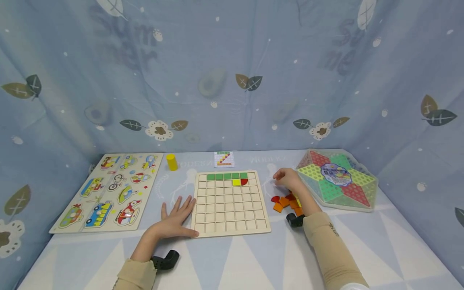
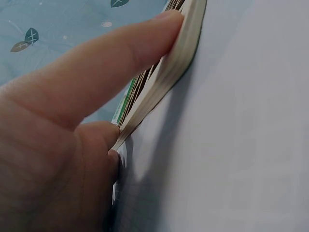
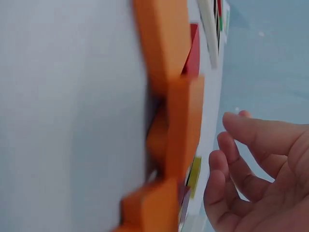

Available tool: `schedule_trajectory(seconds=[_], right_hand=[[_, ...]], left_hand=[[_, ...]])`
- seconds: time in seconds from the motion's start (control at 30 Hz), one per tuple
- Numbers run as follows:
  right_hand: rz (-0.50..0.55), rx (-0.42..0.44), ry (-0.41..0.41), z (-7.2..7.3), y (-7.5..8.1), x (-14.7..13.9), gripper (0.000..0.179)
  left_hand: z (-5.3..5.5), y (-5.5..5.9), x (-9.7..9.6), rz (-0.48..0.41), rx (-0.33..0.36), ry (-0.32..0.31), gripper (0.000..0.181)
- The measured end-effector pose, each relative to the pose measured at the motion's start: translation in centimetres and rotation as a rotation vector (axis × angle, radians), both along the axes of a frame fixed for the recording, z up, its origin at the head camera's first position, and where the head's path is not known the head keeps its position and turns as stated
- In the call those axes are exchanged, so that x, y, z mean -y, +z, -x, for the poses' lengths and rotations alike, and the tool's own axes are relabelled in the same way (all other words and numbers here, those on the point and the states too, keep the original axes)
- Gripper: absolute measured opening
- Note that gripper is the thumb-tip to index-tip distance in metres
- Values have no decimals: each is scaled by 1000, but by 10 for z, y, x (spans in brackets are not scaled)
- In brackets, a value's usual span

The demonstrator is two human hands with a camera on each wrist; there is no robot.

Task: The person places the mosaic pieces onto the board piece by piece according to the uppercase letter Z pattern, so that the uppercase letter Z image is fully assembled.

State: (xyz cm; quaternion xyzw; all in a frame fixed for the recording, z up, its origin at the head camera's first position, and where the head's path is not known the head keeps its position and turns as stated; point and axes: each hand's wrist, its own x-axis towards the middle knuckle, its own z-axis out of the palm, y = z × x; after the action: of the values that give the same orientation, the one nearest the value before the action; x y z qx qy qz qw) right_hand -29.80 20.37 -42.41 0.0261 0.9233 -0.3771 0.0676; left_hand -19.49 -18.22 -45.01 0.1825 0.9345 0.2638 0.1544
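A wooden grid board (image 1: 232,234) lies flat in the middle. Several green squares (image 1: 227,176) line its top row, with a yellow square (image 1: 236,182) and a red quarter-round piece (image 1: 244,182) in the row below. My left hand (image 1: 175,222) is spread at the board's left side, its thumb (image 2: 130,43) on the near left corner. To the right of the board, my right hand (image 1: 288,179) hovers with loosely bent fingers and nothing visible between them. Orange pieces (image 1: 284,202), with some red and yellow ones, lie loose below that hand; its wrist partly hides them.
A small pattern card (image 1: 224,159) lies behind the board. At the left are a vehicle puzzle board (image 1: 108,189) and a yellow cylinder (image 1: 172,162). A clear-lidded box (image 1: 337,179) of coloured pegs sits at the right. A blue curtain (image 1: 232,80) hangs behind the table.
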Motion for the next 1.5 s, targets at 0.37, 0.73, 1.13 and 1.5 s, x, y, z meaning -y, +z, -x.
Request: schedule_trajectory(seconds=[0.37, 0.73, 1.13, 1.5], right_hand=[[-127, 57, -43, -7, -2, -13, 21], [-188, 28, -41, 1, -8, -9, 27], [-353, -67, 65, 18, -7, 8, 31], [-393, -50, 56, 18, -2, 16, 7]], left_hand=[[0, -2, 3, 0, -3, 4, 110], [2, -4, 2, 2, 3, 6, 110], [1, -4, 1, 0, 8, 0, 110], [0, 0, 0, -4, 5, 0, 110]])
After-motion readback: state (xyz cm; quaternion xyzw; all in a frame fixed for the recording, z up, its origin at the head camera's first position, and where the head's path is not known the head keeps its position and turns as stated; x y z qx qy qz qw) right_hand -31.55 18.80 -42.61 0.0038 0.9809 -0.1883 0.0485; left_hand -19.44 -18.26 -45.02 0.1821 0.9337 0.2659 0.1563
